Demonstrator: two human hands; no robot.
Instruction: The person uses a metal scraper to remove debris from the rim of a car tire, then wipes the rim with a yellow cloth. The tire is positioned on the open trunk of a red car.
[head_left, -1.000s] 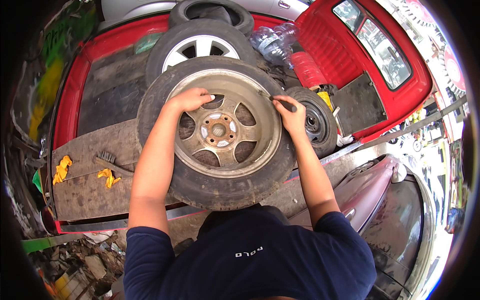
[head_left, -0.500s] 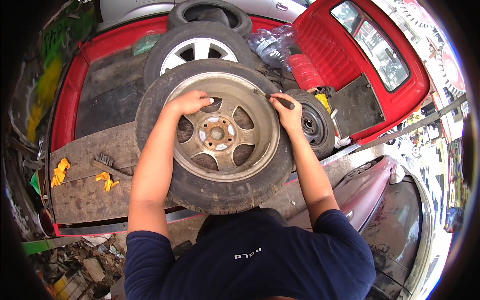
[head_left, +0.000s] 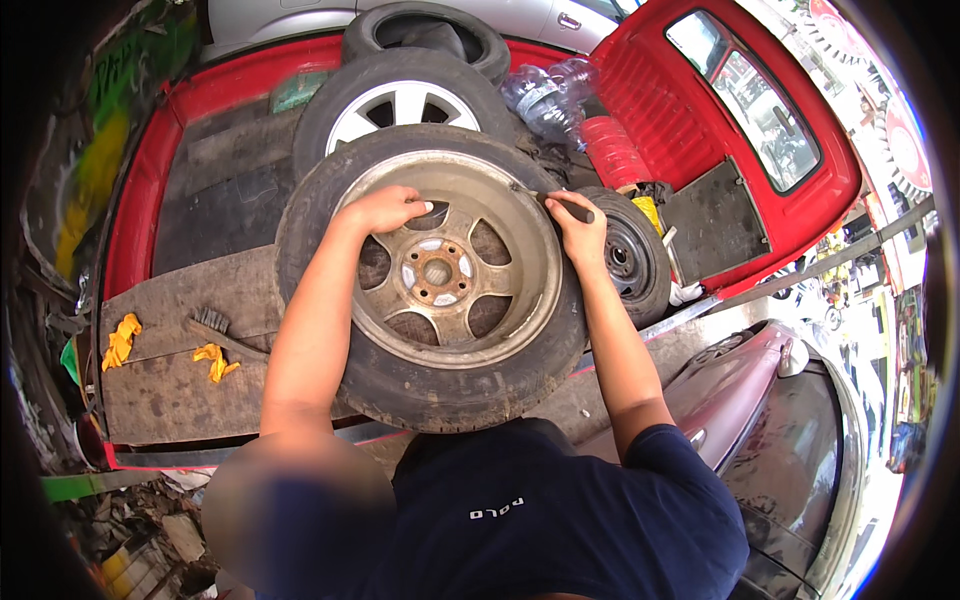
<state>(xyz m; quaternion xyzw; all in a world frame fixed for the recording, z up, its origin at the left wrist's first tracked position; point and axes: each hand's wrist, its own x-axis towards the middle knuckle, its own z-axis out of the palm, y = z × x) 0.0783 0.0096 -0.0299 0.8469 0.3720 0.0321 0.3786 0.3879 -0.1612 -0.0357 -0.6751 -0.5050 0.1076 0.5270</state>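
Note:
A tyre-mounted alloy wheel (head_left: 437, 327) lies in front of me, its dirty inner rim facing up and rust around the hub. My left hand (head_left: 388, 209) reaches into the rim with curled fingers, gripping at a spoke beside one of the openings. At the right side of the rim, my right hand (head_left: 582, 238) is closed round a hand tool with a dark handle (head_left: 572, 207). The tool's thin end touches or nearly touches the inner rim wall; its exact shape is too small to tell. Under the far side sits another silver-spoked wheel (head_left: 408, 105).
A wire brush (head_left: 213, 323) and crumpled yellow cloths (head_left: 121, 341) lie on the wooden boards at left. Farther back are a bare tyre (head_left: 490, 50) and plastic bottles (head_left: 548, 105). A steel-rimmed wheel (head_left: 622, 262) stands right, within the red truck bed; a car (head_left: 775, 440) is lower right.
The view has shifted slightly, moving the scene a little down and right. Both hands keep about the same places on the wheel and tool.

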